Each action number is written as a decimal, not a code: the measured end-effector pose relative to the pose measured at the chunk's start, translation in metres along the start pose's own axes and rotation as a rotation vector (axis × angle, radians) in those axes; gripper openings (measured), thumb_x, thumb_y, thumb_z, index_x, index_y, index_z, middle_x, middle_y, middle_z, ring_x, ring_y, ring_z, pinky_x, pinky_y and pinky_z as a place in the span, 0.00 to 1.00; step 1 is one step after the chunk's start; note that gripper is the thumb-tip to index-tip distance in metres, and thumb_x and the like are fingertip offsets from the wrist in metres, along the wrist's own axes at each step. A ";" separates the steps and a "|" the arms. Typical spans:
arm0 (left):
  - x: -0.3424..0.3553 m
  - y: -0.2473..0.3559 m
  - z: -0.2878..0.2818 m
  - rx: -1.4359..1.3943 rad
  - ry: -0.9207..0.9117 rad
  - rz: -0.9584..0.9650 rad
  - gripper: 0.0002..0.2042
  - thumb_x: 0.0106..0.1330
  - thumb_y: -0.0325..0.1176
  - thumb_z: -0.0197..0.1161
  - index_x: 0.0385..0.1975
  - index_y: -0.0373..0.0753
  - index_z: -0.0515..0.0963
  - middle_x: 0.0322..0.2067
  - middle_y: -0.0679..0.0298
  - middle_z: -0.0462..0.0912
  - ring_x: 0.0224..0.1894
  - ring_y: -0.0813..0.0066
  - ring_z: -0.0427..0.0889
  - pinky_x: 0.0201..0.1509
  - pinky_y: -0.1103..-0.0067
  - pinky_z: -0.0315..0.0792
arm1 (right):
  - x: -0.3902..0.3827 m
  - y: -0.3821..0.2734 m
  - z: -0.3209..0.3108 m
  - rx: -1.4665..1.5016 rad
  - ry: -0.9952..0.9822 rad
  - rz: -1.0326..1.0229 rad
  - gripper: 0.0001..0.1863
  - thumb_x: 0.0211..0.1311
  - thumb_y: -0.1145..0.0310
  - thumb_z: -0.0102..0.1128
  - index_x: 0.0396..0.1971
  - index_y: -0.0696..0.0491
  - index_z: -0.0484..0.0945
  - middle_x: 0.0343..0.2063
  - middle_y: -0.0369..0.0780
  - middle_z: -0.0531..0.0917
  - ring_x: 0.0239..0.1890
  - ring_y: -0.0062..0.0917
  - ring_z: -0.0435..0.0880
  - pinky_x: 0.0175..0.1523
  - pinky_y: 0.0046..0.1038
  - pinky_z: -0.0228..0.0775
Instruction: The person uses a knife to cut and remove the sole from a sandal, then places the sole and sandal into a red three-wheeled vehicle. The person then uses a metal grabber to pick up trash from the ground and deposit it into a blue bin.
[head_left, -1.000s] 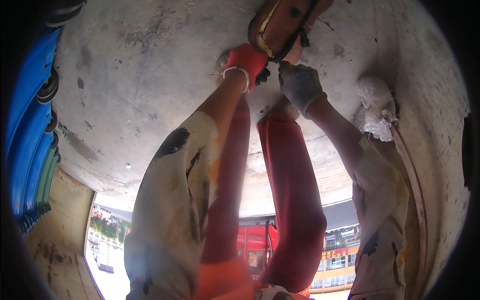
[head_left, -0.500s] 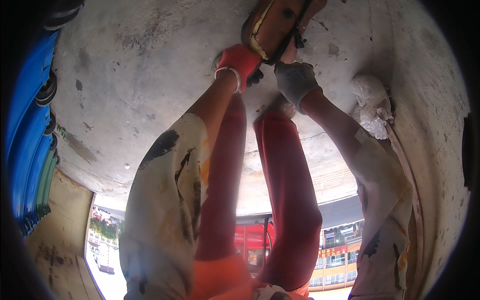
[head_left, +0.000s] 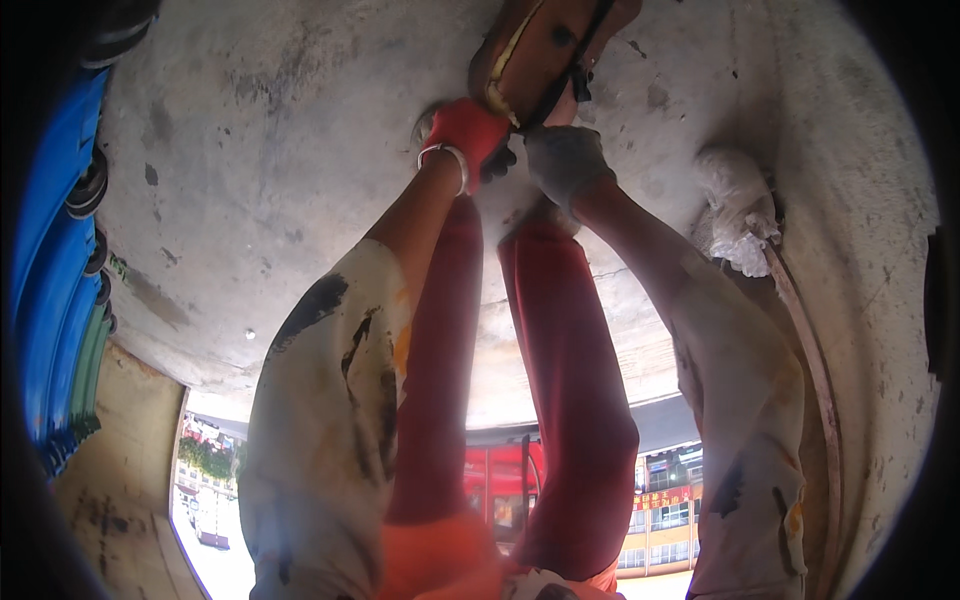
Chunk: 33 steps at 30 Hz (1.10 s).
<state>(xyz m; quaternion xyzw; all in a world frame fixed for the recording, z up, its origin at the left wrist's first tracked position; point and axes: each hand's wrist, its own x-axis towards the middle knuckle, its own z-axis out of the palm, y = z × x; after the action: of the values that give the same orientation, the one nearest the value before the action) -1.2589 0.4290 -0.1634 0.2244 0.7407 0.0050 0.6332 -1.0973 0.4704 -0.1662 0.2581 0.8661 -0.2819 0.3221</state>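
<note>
Brown padded piece (head_left: 535, 55) over concrete floor (head_left: 300, 130), blue bins (head_left: 50, 220) at left. Left hand (head_left: 470, 137) and right hand (head_left: 568, 163) at its near end; whether clamped, I cannot tell.

Bins (head_left: 50, 190) left, bag (head_left: 735, 190) right, hands (head_left: 466, 135) between

Cut off by the upper edge: brown object (head_left: 535, 72) with a pale yellow split. Largely hidden: fingertips and exact grip of the red-gloved left hand (head_left: 465, 135) and grey-gloved right hand (head_left: 562, 160). Cropped at left: blue bins (head_left: 55, 235). Blurred: orange cloth (head_left: 438, 558).
</note>
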 end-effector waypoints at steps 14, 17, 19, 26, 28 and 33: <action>0.040 -0.056 -0.002 -0.238 0.106 -0.101 0.15 0.63 0.42 0.61 0.33 0.34 0.85 0.26 0.59 0.87 0.24 0.71 0.86 0.30 0.76 0.80 | -0.061 0.028 0.037 0.086 0.133 0.021 0.04 0.59 0.68 0.55 0.31 0.50 0.77 0.27 0.42 0.85 0.31 0.35 0.86 0.39 0.37 0.76; 0.034 -0.075 0.023 -0.656 0.166 -0.059 0.15 0.66 0.41 0.59 0.39 0.34 0.83 0.28 0.57 0.87 0.25 0.68 0.86 0.29 0.74 0.80 | -0.041 0.015 0.023 0.180 0.234 -0.016 0.04 0.60 0.67 0.53 0.29 0.50 0.75 0.23 0.43 0.84 0.31 0.38 0.85 0.38 0.39 0.75; 0.017 -0.061 0.029 -1.073 0.056 -0.110 0.15 0.68 0.41 0.58 0.43 0.35 0.81 0.29 0.57 0.86 0.25 0.67 0.86 0.29 0.73 0.80 | -0.030 0.020 0.028 0.227 0.285 -0.028 0.05 0.61 0.68 0.52 0.30 0.51 0.75 0.21 0.44 0.83 0.30 0.39 0.84 0.37 0.41 0.73; 0.039 -0.077 0.057 -0.840 0.182 0.066 0.13 0.69 0.38 0.55 0.37 0.34 0.80 0.27 0.56 0.85 0.24 0.67 0.85 0.27 0.75 0.79 | -0.009 0.011 0.029 0.213 0.329 -0.106 0.06 0.63 0.67 0.51 0.32 0.52 0.76 0.22 0.45 0.84 0.29 0.39 0.85 0.39 0.40 0.74; 0.057 -0.093 0.061 -0.545 0.188 0.105 0.12 0.68 0.35 0.54 0.35 0.35 0.82 0.28 0.55 0.86 0.26 0.65 0.86 0.30 0.74 0.80 | 0.000 0.004 0.026 0.188 0.297 -0.109 0.07 0.63 0.66 0.51 0.33 0.52 0.76 0.23 0.45 0.84 0.30 0.38 0.86 0.39 0.40 0.74; 0.058 -0.090 0.062 -0.513 0.184 -0.012 0.08 0.64 0.33 0.56 0.35 0.40 0.83 0.36 0.55 0.86 0.36 0.59 0.87 0.41 0.68 0.81 | 0.018 -0.003 0.024 0.135 0.224 -0.093 0.07 0.64 0.66 0.52 0.37 0.51 0.76 0.22 0.46 0.83 0.28 0.41 0.85 0.34 0.44 0.74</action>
<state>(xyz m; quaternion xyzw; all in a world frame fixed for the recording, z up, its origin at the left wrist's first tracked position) -1.2360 0.3504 -0.2567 0.0511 0.7709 0.2092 0.5995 -1.1010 0.4572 -0.1929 0.2685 0.8868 -0.3235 0.1918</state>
